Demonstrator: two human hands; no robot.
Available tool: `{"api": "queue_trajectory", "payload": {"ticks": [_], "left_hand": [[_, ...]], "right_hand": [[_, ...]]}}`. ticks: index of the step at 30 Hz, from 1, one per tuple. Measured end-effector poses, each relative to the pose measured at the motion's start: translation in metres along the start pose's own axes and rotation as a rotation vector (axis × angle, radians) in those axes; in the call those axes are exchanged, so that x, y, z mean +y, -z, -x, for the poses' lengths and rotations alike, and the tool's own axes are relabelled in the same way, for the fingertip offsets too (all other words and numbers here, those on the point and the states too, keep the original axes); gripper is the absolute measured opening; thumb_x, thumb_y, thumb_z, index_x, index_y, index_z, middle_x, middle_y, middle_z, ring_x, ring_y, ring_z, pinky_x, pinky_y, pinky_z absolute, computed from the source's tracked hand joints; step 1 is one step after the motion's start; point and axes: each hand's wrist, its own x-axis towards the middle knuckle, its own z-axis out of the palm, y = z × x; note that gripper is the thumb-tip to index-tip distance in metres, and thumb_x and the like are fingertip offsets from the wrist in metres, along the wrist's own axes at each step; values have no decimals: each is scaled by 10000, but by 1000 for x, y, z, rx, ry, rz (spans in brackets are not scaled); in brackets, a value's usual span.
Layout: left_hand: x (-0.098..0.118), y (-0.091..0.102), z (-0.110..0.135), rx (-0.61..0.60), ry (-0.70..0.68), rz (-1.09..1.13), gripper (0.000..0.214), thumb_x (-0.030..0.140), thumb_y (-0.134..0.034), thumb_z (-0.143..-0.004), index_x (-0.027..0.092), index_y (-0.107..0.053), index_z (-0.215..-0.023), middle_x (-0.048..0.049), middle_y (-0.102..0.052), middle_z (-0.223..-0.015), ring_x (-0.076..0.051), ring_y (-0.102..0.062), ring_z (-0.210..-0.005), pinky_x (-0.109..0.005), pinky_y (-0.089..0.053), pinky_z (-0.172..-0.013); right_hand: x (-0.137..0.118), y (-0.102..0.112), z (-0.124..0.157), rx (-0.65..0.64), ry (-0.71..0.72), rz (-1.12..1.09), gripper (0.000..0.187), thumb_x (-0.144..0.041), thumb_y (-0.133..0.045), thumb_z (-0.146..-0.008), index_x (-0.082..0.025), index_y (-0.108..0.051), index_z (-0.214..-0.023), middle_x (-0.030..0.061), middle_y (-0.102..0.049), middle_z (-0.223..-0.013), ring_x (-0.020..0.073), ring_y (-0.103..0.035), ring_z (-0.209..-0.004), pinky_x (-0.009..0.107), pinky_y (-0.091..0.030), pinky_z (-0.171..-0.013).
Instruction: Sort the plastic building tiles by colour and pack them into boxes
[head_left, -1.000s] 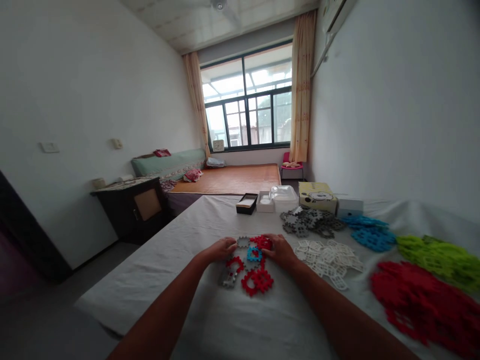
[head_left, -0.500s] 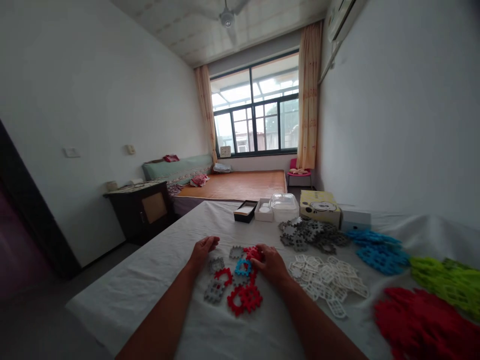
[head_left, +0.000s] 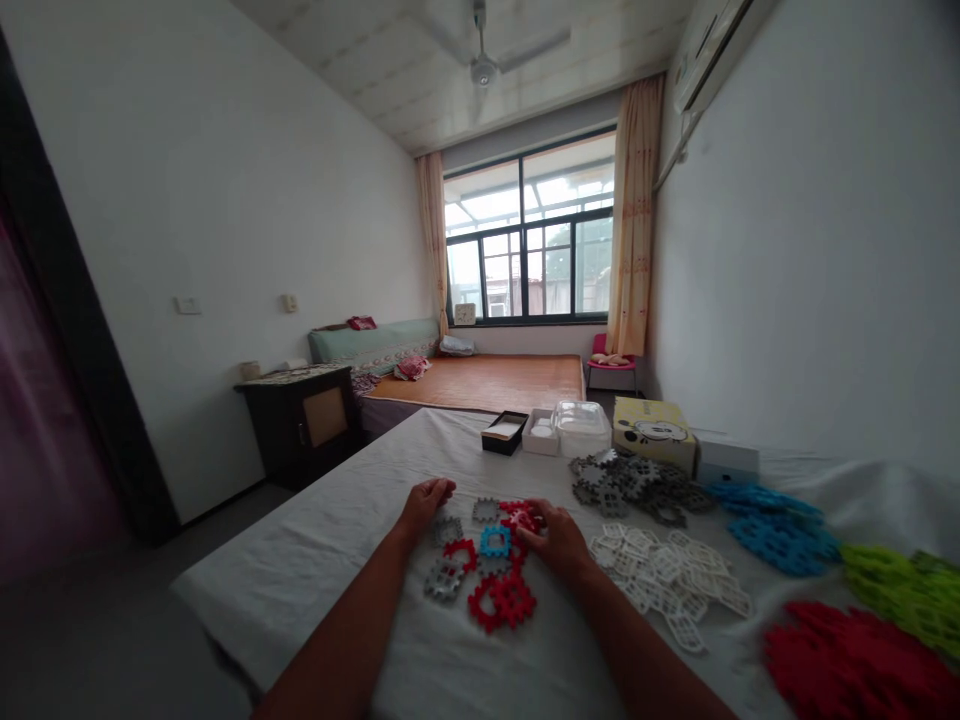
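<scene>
On the white-covered table (head_left: 322, 570) lies a small joined patch of notched plastic tiles: red (head_left: 501, 600), blue (head_left: 495, 542) and grey (head_left: 444, 579). My left hand (head_left: 424, 501) rests curled at the patch's far left edge, beside a grey tile (head_left: 450, 530). My right hand (head_left: 553, 541) sits at the patch's right side, fingers pinched on a red tile (head_left: 519, 518) at its far end. Both forearms reach in from the bottom of the view.
Sorted tile piles lie to the right: grey (head_left: 634, 482), white (head_left: 664, 577), blue (head_left: 776, 516), green (head_left: 900, 587), red (head_left: 862, 665). Small boxes (head_left: 579, 431) and a yellow carton (head_left: 652, 433) stand at the table's far edge. A dark cabinet (head_left: 300, 425) and low bed (head_left: 480, 383) lie beyond.
My left hand has drawn back from the top of the patch to its left edge. The camera has tilted up, showing more ceiling. My right hand stays on the red tile.
</scene>
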Motion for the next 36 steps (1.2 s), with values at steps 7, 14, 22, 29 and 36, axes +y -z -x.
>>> {"api": "queue_trajectory", "payload": {"ticks": [7, 14, 22, 29, 36], "left_hand": [[7, -6, -6, -198, -70, -278, 416, 542, -491, -733, 163, -629, -630, -10, -633, -655, -177, -572, -725, -248, -422, -688], [15, -8, -18, -256, -33, -399, 402, 473, -426, -804, 174, -681, -714, -19, -668, -687, -184, -594, -706, -246, -398, -636], [-2, -11, -10, -165, -75, -308, 532, 504, -277, -867, 185, -699, -928, -64, -717, -938, -181, -646, -815, -255, -446, -708], [-3, -9, -14, -168, -102, -199, 500, 518, -359, -831, 169, -715, -871, -73, -725, -882, -203, -653, -784, -271, -463, -697], [-6, -9, -22, -205, -119, -200, 490, 542, -367, -821, 200, -713, -881, -50, -728, -897, -212, -651, -801, -271, -455, -705]], "right_hand": [[7, -2, 0, 30, -4, 31, 446, -412, -614, -699, -183, -613, -1082, 76, -675, -984, 227, -606, -914, 325, -454, -813], [9, -9, 0, 68, -50, 30, 490, -502, -592, -698, -185, -605, -1070, 77, -671, -957, 208, -624, -821, 314, -474, -755], [19, -8, -1, 84, -40, 26, 503, -484, -599, -702, -195, -577, -1113, 76, -651, -1019, 211, -613, -801, 352, -482, -763], [3, -3, 2, 178, -4, 95, 479, -416, -607, -721, -166, -571, -1129, 104, -618, -1078, 215, -592, -869, 368, -483, -779], [-36, 87, 41, 55, 108, 327, 382, -413, -621, -730, -249, -622, -1075, 45, -643, -1065, 210, -563, -989, 344, -432, -877]]}}
